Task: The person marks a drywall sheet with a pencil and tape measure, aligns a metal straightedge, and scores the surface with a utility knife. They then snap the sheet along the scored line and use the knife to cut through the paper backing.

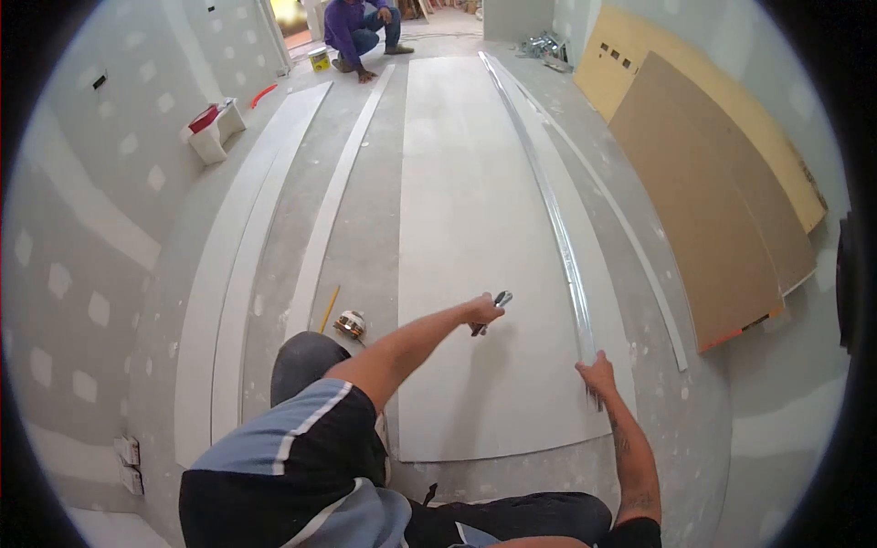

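Observation:
My left hand (484, 312) is closed around a small utility knife (502, 299), its silvery end pointing up and away. It is held above a long white board (484, 210) on the floor, and its shadow falls on the board. A long shiny metal profile (559, 233) lies lengthwise along the board's right side. My right hand (597, 373) grips the near end of this profile, close to the board's front right corner. To the left of the board, a tape measure (351, 323) and a yellow pencil (330, 309) are by my knee.
Narrow white strips (343, 183) lie to the left. A thin strip (630, 233) lies to the right. Brown sheets (703, 201) lean on the right wall. A person (352, 32) crouches at the far end near a bucket (319, 59). A red container (203, 119) sits on a white piece.

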Available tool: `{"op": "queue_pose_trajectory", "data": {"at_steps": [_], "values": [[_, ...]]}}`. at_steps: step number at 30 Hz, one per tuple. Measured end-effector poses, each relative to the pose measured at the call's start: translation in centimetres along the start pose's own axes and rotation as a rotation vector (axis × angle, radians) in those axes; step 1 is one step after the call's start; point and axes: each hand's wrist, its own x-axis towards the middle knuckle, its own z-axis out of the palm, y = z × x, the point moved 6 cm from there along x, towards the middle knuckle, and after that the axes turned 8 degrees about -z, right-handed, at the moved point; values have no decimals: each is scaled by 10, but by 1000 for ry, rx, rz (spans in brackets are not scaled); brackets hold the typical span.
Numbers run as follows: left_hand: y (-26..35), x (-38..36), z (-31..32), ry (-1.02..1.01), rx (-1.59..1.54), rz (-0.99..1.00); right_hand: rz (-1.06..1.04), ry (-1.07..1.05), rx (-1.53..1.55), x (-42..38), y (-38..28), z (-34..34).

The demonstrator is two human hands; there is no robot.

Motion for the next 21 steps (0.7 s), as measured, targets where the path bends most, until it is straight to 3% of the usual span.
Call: {"op": "queue_pose_trajectory", "data": {"at_steps": [2, 4, 7, 12, 14, 17, 21], "values": [[8, 8, 8, 3, -87, -31, 51, -3, 164, -24, -33, 0], [15, 16, 19, -8, -173, -64, 79, -94, 112, -65, -93, -14], [33, 7, 8, 268, -393, -38, 73, 55, -52, -114, -108, 34], [17, 24, 20, 316, -676, -44, 75, 33, 82, -181, -146, 67], [7, 43, 25, 274, -798, -49, 70, 39, 96, -183, -155, 69], [6, 67, 11, 250, -835, 115, 96, 24, 176, -168, -166, 76], [-8, 82, -27, 364, -941, 153, 3, 38, 150, -140, -187, 82]]}}
